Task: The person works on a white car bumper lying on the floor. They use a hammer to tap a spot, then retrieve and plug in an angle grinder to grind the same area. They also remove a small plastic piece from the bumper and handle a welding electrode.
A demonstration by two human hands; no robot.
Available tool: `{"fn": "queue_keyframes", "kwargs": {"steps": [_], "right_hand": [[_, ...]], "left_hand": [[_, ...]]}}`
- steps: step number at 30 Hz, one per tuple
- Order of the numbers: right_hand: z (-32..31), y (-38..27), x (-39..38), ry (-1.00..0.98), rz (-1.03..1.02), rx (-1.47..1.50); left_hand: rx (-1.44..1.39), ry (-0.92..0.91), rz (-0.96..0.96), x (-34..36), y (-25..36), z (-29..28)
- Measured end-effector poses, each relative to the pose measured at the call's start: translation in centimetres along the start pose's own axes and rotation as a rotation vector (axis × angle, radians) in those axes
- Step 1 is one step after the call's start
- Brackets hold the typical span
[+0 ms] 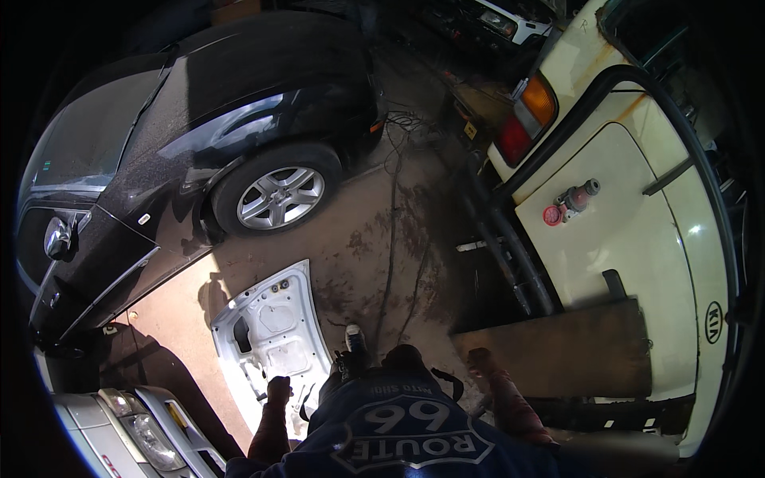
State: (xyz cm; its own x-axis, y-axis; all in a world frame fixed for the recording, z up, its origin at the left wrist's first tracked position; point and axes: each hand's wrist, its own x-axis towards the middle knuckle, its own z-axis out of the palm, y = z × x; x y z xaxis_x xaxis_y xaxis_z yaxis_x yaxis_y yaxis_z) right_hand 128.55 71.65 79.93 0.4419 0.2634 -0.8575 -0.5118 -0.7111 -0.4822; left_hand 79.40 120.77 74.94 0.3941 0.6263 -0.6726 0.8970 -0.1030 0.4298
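My left hand (279,390) hangs low at the left of my body, over a white metal car panel (271,338) with cut-outs that lies on the ground; its fingers look curled, and what they may hold is too dark to make out. My right hand (482,362) is at my right, over or against a brown board (566,350) beside a cream vehicle (606,263); its fingers look bent, and their contents are hidden. A power tool with a red round part (570,203) lies on the cream vehicle's flat panel, beyond my right hand.
A black car (199,111) with an alloy wheel (279,199) stands at the left. A silver car front (143,434) is at lower left. Dark pipes (510,255) run beside the cream vehicle. Cables (390,263) cross the dirty floor. Another vehicle (494,24) is at the back.
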Motion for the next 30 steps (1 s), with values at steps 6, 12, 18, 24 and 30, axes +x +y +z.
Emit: {"fn": "queue_keyframes", "kwargs": {"steps": [6, 12, 18, 24, 30], "right_hand": [[3.8, -14.2, 3.1, 0.160, -0.049, 0.086], [2.8, -19.0, 8.1, 0.138, 0.332, 0.256], [-3.6, -28.1, 20.4, 0.015, 0.503, 0.396], [-12.2, -55.5, 33.5, 0.260, 0.201, 0.108], [-19.4, -78.8, 43.8, 0.329, -0.240, 0.238]], "left_hand": [[-0.251, 0.212, 0.297, 15.1, 17.4, -12.4], [-0.359, -0.108, 0.149, 22.5, 26.6, -12.7], [0.509, -0.341, 0.322, 34.5, 30.1, -13.8], [0.576, -0.221, 0.190, 49.1, 43.1, -18.7], [-0.323, -0.167, -0.198, 63.3, 66.1, -23.8]]}}
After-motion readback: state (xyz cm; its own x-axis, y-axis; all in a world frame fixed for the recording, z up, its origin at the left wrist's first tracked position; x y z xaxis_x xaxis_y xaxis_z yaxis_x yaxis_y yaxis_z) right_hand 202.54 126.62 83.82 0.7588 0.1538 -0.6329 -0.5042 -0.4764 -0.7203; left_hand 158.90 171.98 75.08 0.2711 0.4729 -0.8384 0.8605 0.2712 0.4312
